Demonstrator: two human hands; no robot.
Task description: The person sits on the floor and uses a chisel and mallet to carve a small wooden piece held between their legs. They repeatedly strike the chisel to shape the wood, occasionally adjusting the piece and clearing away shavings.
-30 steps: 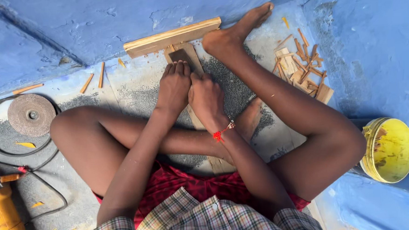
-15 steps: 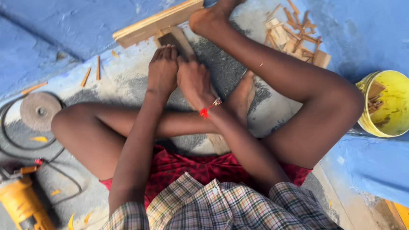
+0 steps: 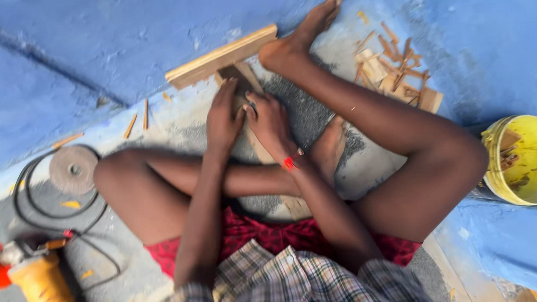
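The head view shows a long pale wooden strip (image 3: 262,151) lying on the grey floor between the person's legs, its far end under a small dark wooden block (image 3: 238,73) that butts against a pale plank (image 3: 221,56) by the blue wall. The left hand (image 3: 222,118) and right hand (image 3: 271,125) press flat on it, fingers loosely spread, gripping nothing; this looks like a steadying step, and any next move calls for firm downward pressure. A pile of wood offcuts (image 3: 399,77), a yellow bucket (image 3: 526,162) and a yellow angle grinder (image 3: 40,291) with its black cable (image 3: 33,212) lie well clear.

Single head-worn view, looking steeply down, close over the lap (no second view), floor (image 3: 133,262) beneath
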